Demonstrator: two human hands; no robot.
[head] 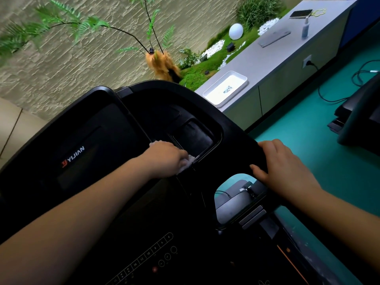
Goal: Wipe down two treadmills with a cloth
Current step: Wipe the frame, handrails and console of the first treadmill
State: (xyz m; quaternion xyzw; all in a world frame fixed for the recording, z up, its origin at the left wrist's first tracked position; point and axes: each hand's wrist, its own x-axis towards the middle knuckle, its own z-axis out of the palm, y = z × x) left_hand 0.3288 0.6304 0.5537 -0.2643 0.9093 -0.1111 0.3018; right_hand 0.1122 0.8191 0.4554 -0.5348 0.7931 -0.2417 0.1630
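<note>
Treadmill console (107, 140), black with a YIJIAN logo at centre left, fills the lower and middle frame. The left hand (164, 159), fingers curled, presses a white cloth (188, 163) against the edge of a recessed tray (195, 136) at frame centre. The right hand (285, 171) lies open and flat, fingers spread, on the console's right rim. A second treadmill (359, 124) shows at the right edge. A white tray (225, 88) sits on a grey counter (287, 50), upper right.

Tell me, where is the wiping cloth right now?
The white cloth is bunched under the left hand, pressed on the black treadmill console beside its cup holder pocket.
</note>
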